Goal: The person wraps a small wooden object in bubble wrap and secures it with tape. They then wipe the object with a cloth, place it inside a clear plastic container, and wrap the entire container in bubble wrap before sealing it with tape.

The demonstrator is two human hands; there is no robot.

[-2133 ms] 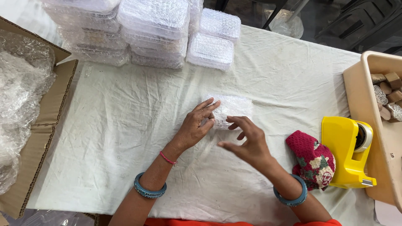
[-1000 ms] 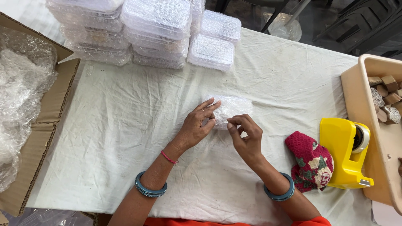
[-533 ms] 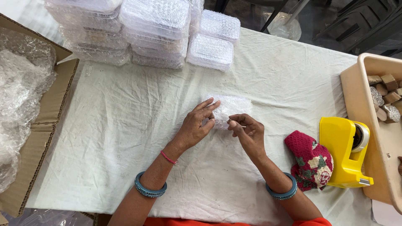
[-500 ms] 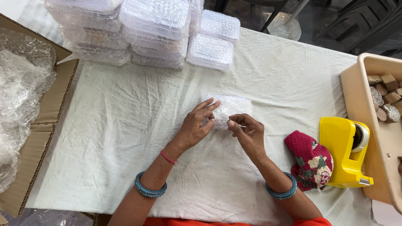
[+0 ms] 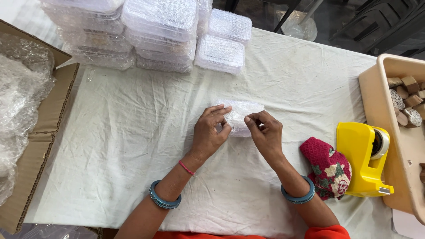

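My left hand (image 5: 210, 132) and right hand (image 5: 265, 132) clamp the bubble-wrapped bundle (image 5: 241, 116) mid-tabletop (image 5: 124, 132) — open cloth leftward, yellow tape dispenser (image 5: 361, 159) near right.

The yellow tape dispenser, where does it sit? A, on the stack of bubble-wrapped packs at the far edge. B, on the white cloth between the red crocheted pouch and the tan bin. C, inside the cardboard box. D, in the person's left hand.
B: the yellow tape dispenser stands on the white cloth, with the red crocheted pouch on one side and the tan bin on the other.
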